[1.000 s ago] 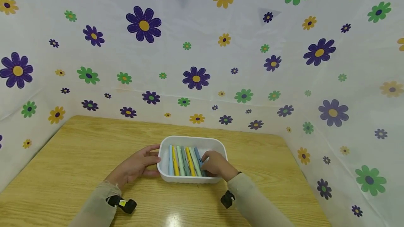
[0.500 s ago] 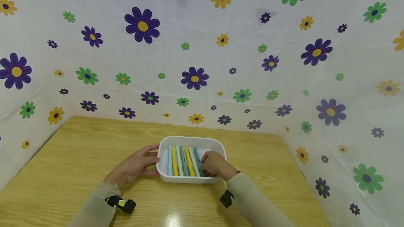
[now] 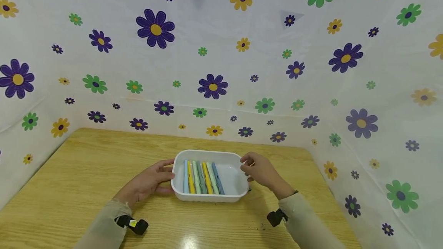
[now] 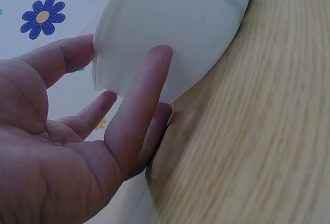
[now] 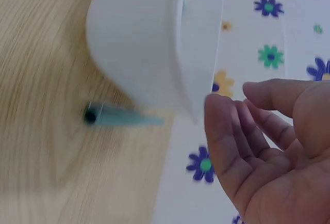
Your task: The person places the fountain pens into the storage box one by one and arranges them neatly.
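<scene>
A white oblong box (image 3: 232, 164) holds a row of slim pens (image 3: 209, 178) in light blue, yellow, pale green, teal and blue. At the box's left end, my left hand (image 3: 154, 180) touches the outer wall and rim with its fingers extended, seen closely in the left wrist view. My right hand (image 3: 261, 170) is just outside the right end, fingers loosely bent and nothing between them. Below it, in the right wrist view, a blurred teal pen (image 5: 121, 116) is beside the box over the wood; only a dark bit of it shows in the head view.
The wooden table (image 3: 114, 153) reaches back to a white flowered cloth (image 3: 221, 60), which also hangs at both sides. Small dark specks (image 3: 262, 226) lie on the table near the right wrist. Each wrist wears a black camera.
My right hand has come out of the box and moved right, past its end. The dark teal pen at the row's right end has left the box. My left hand has stayed put.
</scene>
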`<action>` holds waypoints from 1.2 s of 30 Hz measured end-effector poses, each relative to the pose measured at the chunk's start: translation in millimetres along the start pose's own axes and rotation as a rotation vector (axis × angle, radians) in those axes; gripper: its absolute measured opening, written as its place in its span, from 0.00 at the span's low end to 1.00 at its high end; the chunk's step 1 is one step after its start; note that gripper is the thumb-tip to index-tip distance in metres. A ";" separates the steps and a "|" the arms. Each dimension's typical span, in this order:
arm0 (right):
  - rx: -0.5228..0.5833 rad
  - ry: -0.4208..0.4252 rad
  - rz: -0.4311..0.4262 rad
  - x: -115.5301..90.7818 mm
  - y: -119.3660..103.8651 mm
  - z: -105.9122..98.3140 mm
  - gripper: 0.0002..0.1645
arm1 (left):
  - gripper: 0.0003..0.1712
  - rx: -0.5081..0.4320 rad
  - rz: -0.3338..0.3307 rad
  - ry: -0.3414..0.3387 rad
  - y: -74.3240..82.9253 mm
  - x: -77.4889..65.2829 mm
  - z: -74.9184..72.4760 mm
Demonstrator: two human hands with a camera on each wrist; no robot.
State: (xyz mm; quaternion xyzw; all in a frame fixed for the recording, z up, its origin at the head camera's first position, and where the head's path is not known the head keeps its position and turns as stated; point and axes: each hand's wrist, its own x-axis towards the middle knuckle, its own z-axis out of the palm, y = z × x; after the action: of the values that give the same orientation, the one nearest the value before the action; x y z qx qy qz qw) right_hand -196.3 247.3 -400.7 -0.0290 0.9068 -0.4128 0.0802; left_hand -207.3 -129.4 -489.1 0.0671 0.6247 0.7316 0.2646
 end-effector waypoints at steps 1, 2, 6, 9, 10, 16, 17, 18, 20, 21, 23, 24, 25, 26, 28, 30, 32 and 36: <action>-0.001 0.026 -0.001 -1.1 5.8 -6.5 0.12 | 0.43 0.000 0.000 0.000 0.3 -0.3 0.7; -0.006 0.049 0.002 -2.4 11.3 -12.5 0.12 | 0.44 0.002 0.002 -0.004 0.7 -0.7 1.3; -0.019 0.086 0.027 -7.4 35.4 -28.5 0.12 | 0.45 0.006 0.008 -0.014 1.3 -1.3 1.4; -0.022 0.067 0.067 -7.7 52.7 -28.3 0.13 | 0.46 0.004 0.015 -0.016 0.6 -1.1 -1.0; -0.023 0.054 0.075 -7.4 57.8 -26.5 0.13 | 0.46 0.003 0.015 -0.017 0.5 -1.2 -1.4; -0.056 -0.056 0.047 -1.7 78.0 -8.8 0.11 | 0.46 -0.002 0.007 -0.010 -0.8 -1.4 -1.8; -0.059 -0.068 0.039 -0.7 78.9 -6.3 0.11 | 0.46 -0.003 0.006 -0.012 -0.8 -1.5 -1.7; -0.065 -0.074 0.032 0.3 79.2 -3.9 0.12 | 0.46 -0.002 0.008 -0.016 -0.5 -1.9 -1.5; -0.051 -0.080 0.039 1.6 77.3 -0.1 0.13 | 0.47 -0.005 0.010 -0.020 0.2 -2.4 -1.3; -0.042 -0.080 0.041 2.2 76.1 1.5 0.14 | 0.47 -0.006 0.012 -0.022 0.8 -2.7 -1.3; -0.027 -0.080 0.049 1.9 73.4 4.8 0.14 | 0.47 -0.008 0.015 -0.028 1.3 -3.3 -1.1; -0.024 -0.080 0.054 1.7 72.3 6.4 0.13 | 0.47 -0.008 0.017 -0.031 1.6 -3.7 -1.0; -0.021 -0.080 0.058 1.3 70.6 7.7 0.12 | 0.47 -0.010 0.016 -0.029 1.8 -3.9 -0.9; -0.028 -0.077 0.059 1.1 69.6 9.1 0.10 | 0.47 -0.010 0.017 -0.032 2.1 -4.1 -0.8; -0.044 -0.070 0.064 0.8 67.7 11.7 0.08 | 0.46 -0.012 0.017 -0.033 2.5 -4.5 -0.4; -0.062 -0.064 0.071 1.0 66.4 13.7 0.07 | 0.46 -0.015 0.014 -0.032 2.8 -4.7 0.0; -0.074 -0.055 0.084 1.3 64.8 14.9 0.06 | 0.46 -0.019 0.011 -0.031 2.7 -4.5 -0.1; -0.087 -0.048 0.116 1.2 62.4 12.7 0.07 | 0.46 -0.014 0.012 -0.032 2.6 -4.0 -0.3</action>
State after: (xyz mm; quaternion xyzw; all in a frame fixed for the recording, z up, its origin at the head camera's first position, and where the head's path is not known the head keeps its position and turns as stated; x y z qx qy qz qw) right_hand -194.5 278.7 -456.1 0.0104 0.9219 -0.3667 0.1247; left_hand -204.8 -131.8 -485.8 0.0806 0.6148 0.7365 0.2705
